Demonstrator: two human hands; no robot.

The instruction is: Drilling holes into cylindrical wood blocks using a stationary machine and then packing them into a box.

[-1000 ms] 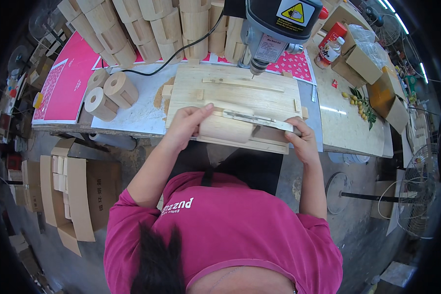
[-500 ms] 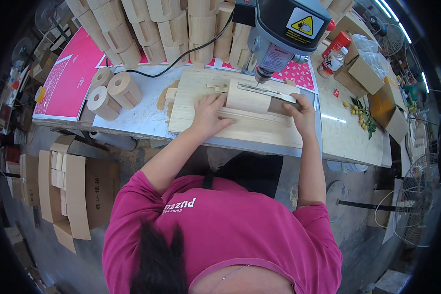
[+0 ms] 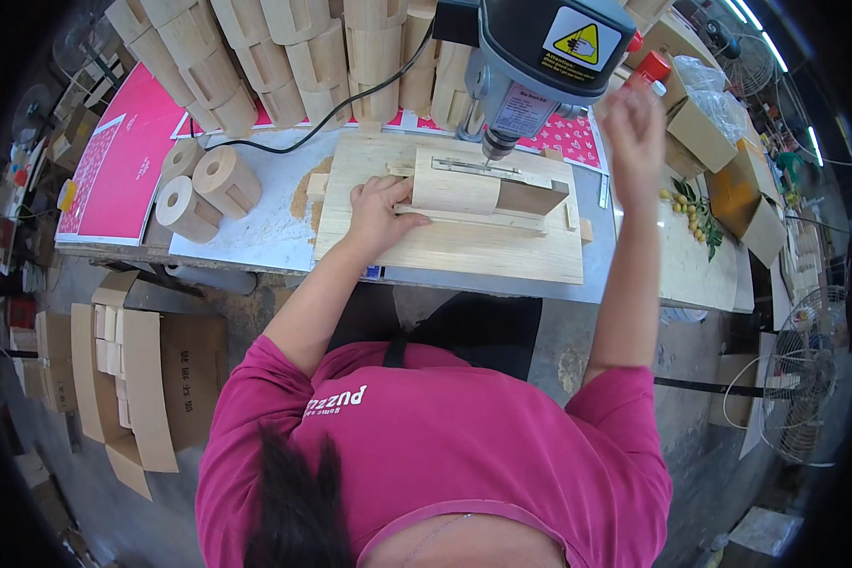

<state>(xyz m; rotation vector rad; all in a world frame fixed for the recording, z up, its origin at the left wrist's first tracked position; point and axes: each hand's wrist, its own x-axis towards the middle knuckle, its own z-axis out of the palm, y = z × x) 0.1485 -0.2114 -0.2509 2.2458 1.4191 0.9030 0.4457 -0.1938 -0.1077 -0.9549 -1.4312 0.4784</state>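
A pale wooden cylinder lies on its side in a wooden jig board, under the drill press. Along its top runs a narrow slotted strip, with the drill bit just over it. My left hand grips the cylinder's left end, thumb stretched along the near side. A flat brownish-grey piece sits at the cylinder's right end. Raised to the right of the drill press, my right hand is smeared by motion, and its fingers cannot be made out.
Three slotted wooden cylinders stand on the left of the table. Taller stacks of them rise behind, with a black cable in front. On the right are yellow fruit with leaves and open cardboard boxes.
My right hand has let go of the cylinder's right end and risen up beside the drill press. My left hand stays at the left end.
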